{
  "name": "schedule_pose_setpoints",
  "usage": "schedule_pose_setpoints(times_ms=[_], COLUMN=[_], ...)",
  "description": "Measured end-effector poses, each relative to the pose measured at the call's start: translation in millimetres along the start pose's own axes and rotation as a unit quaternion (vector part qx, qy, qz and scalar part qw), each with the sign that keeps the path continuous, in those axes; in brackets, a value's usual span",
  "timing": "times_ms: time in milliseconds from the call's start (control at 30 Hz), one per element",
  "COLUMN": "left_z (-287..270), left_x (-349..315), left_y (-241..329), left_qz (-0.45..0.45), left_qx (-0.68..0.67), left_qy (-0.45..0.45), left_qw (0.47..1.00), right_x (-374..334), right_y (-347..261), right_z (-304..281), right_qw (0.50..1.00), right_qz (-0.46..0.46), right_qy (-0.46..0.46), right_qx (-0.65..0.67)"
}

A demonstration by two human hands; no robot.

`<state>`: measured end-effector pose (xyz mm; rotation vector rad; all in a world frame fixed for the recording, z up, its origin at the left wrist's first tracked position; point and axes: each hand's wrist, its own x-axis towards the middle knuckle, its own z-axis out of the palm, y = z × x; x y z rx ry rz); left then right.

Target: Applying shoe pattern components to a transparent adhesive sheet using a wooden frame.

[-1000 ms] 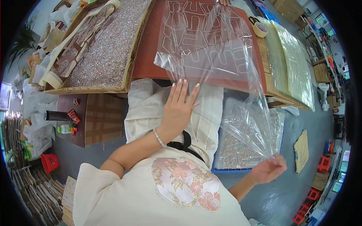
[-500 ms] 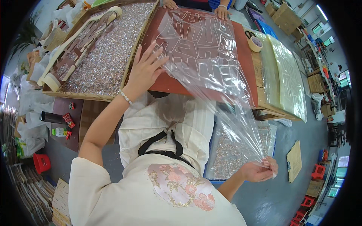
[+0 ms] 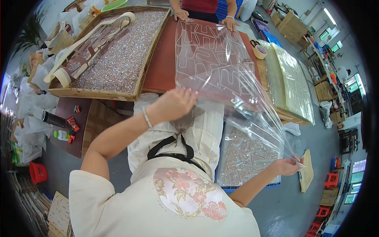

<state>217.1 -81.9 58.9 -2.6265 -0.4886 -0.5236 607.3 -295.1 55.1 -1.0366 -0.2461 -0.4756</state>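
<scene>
A clear plastic film [image 3: 241, 89] with a pattern of cut outlines in its far part lies over a reddish-brown board [image 3: 160, 65]. My left hand [image 3: 173, 104] has its fingers pressed together on the film's near left edge. Out to the right, my right hand [image 3: 289, 166] pinches a gathered corner of the film. Between that corner and the board the film stretches taut in long folds. Across the board, a co-worker's two hands [image 3: 181, 15] rest at the film's far edge.
On the left, a wooden tray [image 3: 136, 93] holds glittering grains, with brown and cream cut-out strips [image 3: 89, 51] on top. A tape roll [image 3: 259, 52] and yellowish clear sheets [image 3: 294, 79] lie on the right. Below stands a blue-edged tray [image 3: 248, 185] with glittery, film-covered pieces.
My left hand has left its spread position on the film, moved nearer and right, and closed on the edge. My right hand has drawn the corner farther right and slightly up.
</scene>
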Motion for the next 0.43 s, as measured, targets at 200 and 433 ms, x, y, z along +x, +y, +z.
schedule_pose_setpoints(times_ms=[200,433], left_z=[-45.9,-65.9], left_x=[16.8,55.9], left_y=[54.9,66.3], left_qz=[0.12,0.403], left_qx=[-0.004,-0.017], left_qy=[-0.005,0.065], left_qw=[0.993,0.913], right_x=[77.3,99.0], right_y=[47.0,30.0], right_z=[-67.8,-116.0], right_qw=[0.949,0.781], right_qz=[-0.17,-0.336], right_qy=[-0.004,0.045], right_qx=[-0.265,-0.525])
